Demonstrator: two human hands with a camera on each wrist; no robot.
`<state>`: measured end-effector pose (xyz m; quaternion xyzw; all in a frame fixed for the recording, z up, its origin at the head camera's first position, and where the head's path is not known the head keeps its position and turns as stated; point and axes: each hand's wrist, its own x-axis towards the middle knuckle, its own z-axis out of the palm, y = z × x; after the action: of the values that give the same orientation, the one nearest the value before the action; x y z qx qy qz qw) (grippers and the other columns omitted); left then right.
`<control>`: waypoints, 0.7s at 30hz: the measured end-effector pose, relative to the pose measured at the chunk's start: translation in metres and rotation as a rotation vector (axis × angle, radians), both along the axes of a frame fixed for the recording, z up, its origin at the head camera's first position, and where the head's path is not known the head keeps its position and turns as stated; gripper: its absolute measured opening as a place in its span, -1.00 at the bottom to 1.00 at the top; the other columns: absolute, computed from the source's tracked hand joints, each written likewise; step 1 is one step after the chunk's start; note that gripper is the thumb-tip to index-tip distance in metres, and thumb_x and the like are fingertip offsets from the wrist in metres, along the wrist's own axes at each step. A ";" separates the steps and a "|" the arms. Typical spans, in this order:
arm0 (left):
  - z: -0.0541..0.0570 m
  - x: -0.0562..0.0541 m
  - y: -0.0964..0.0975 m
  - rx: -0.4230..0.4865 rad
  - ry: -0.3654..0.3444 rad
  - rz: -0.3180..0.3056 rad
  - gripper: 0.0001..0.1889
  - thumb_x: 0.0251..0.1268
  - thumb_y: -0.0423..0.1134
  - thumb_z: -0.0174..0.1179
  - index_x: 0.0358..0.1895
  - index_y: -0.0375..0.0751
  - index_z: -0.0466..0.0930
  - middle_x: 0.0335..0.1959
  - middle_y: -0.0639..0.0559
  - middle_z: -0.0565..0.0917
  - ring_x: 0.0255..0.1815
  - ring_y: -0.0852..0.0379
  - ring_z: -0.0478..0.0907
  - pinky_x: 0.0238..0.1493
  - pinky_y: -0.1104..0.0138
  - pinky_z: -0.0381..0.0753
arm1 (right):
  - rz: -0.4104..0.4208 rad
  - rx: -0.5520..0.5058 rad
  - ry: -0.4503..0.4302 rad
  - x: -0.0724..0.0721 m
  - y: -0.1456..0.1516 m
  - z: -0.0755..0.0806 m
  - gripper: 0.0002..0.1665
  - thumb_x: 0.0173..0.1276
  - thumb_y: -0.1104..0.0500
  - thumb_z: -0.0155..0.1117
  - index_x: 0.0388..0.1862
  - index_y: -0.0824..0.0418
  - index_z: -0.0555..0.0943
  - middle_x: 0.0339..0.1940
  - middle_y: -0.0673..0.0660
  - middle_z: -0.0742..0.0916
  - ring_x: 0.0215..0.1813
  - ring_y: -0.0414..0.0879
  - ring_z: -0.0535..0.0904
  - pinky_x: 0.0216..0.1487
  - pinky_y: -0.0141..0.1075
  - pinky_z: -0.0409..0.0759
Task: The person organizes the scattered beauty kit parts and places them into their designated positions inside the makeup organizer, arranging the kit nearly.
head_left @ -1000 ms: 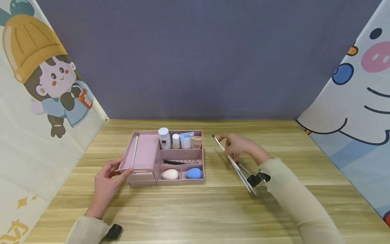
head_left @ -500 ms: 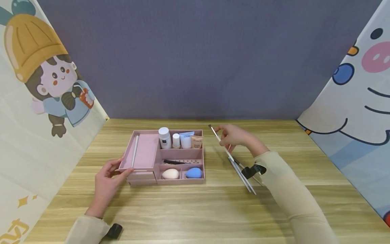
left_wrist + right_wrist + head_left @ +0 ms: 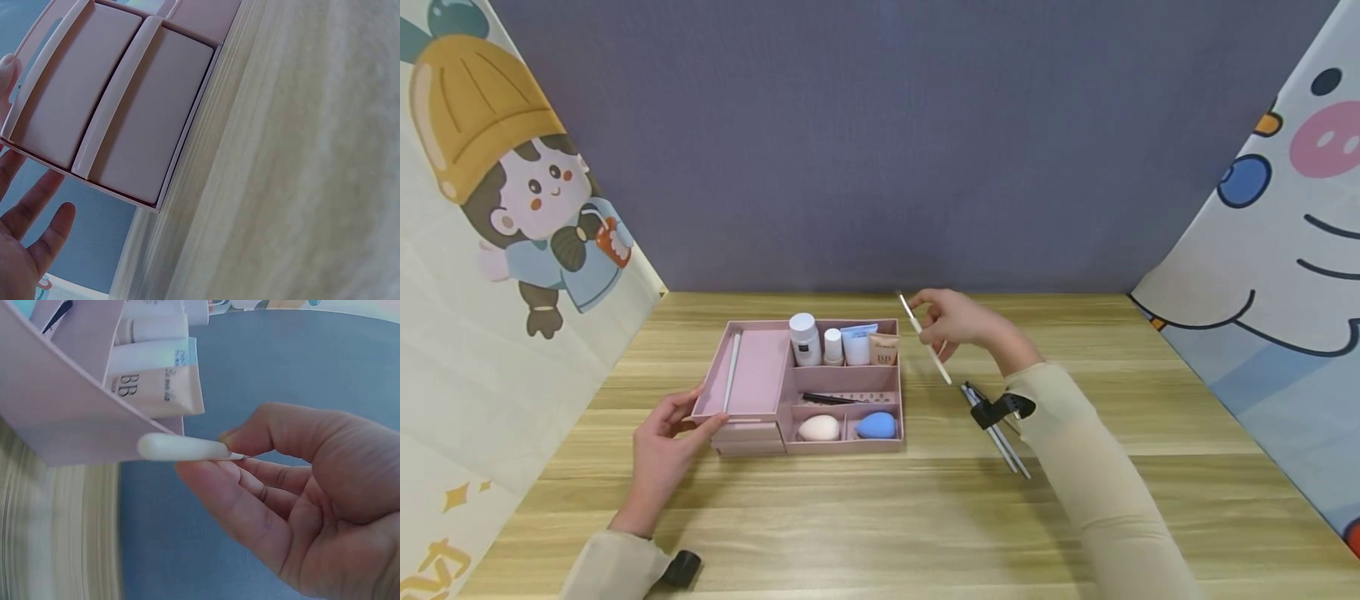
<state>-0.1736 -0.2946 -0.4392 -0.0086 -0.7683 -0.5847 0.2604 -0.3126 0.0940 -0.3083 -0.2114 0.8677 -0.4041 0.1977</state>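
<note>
A pink makeup organizer [image 3: 846, 382] stands on the table, two small drawers [image 3: 142, 112] at its left front. My left hand [image 3: 664, 446] holds its front left corner, thumb at the front edge and fingers along the left side. My right hand [image 3: 958, 321] pinches a thin makeup brush [image 3: 934, 354] between thumb and fingers, just right of the organizer. The white handle end [image 3: 181, 447] faces the right wrist camera, close to the organizer's wall. Another makeup brush [image 3: 732, 371] lies in the organizer's left top tray.
Several more brushes [image 3: 1006, 447] lie on the table, partly under the right wrist strap. The organizer holds a white bottle [image 3: 805, 342], a smaller bottle [image 3: 832, 346], two tubes [image 3: 883, 350], a black pencil [image 3: 827, 399], a cream sponge [image 3: 819, 428] and a blue sponge [image 3: 876, 426].
My right hand has lifted the brush off the others and carried it left and away from me, nearer the organizer. My left hand has stayed at the corner.
</note>
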 end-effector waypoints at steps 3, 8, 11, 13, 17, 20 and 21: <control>-0.001 0.000 -0.001 0.002 -0.002 -0.003 -0.58 0.03 -0.63 0.41 0.02 -0.52 0.57 -0.11 0.45 0.68 -0.18 0.43 0.62 -0.20 0.60 0.57 | -0.003 -0.009 0.001 0.000 -0.006 0.003 -0.28 0.26 0.47 0.15 0.42 0.36 0.28 -0.30 0.30 0.61 -0.47 0.00 0.62 -0.40 -0.09 0.75; -0.001 -0.001 -0.001 -0.003 -0.011 0.001 -0.59 0.04 -0.62 0.41 0.02 -0.51 0.57 -0.10 0.47 0.67 -0.15 0.45 0.61 -0.20 0.60 0.57 | -0.006 -0.029 0.006 -0.001 -0.016 0.006 -0.29 0.29 0.47 0.17 0.43 0.36 0.27 -0.30 0.29 0.61 -0.47 -0.01 0.63 -0.38 -0.09 0.75; -0.001 -0.002 0.000 -0.003 -0.014 0.003 -0.58 0.04 -0.62 0.41 0.03 -0.51 0.57 -0.10 0.48 0.66 -0.13 0.47 0.61 -0.19 0.61 0.57 | -0.007 -0.047 0.004 -0.001 -0.022 0.008 -0.29 0.31 0.46 0.19 0.44 0.37 0.26 -0.28 0.29 0.62 -0.47 -0.01 0.63 -0.37 -0.09 0.75; -0.001 -0.002 0.000 0.003 -0.012 -0.001 -0.58 0.04 -0.62 0.40 0.03 -0.52 0.57 -0.11 0.49 0.66 -0.12 0.47 0.61 -0.20 0.61 0.57 | -0.011 -0.058 0.000 -0.002 -0.026 0.008 -0.28 0.30 0.45 0.20 0.44 0.35 0.26 -0.27 0.29 0.63 -0.47 -0.01 0.63 -0.36 -0.09 0.75; -0.003 -0.003 -0.001 0.020 -0.012 -0.007 -0.58 0.03 -0.64 0.40 0.03 -0.54 0.56 -0.10 0.49 0.67 -0.14 0.46 0.62 -0.22 0.60 0.58 | -0.015 -0.082 -0.012 -0.003 -0.036 0.009 -0.25 0.28 0.47 0.21 0.45 0.34 0.25 -0.27 0.29 0.64 -0.47 0.00 0.64 -0.36 -0.10 0.75; -0.004 -0.004 -0.001 0.026 -0.014 -0.006 -0.58 0.02 -0.64 0.40 0.02 -0.54 0.56 -0.11 0.48 0.67 -0.15 0.45 0.62 -0.22 0.60 0.58 | -0.020 -0.105 -0.024 -0.004 -0.044 0.010 -0.25 0.28 0.47 0.21 0.45 0.33 0.26 -0.26 0.29 0.64 -0.46 0.00 0.64 -0.36 -0.10 0.76; -0.004 -0.005 -0.001 0.026 -0.015 -0.006 -0.58 0.02 -0.64 0.40 0.01 -0.54 0.56 -0.11 0.48 0.67 -0.15 0.45 0.62 -0.22 0.60 0.58 | -0.023 -0.116 -0.030 -0.004 -0.047 0.010 -0.25 0.28 0.47 0.21 0.45 0.32 0.26 -0.26 0.30 0.64 -0.46 0.00 0.64 -0.35 -0.09 0.76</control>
<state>-0.1784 -0.2957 -0.4429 -0.0031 -0.7623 -0.5956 0.2532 -0.3166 0.0469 -0.2985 -0.2066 0.8420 -0.4593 0.1936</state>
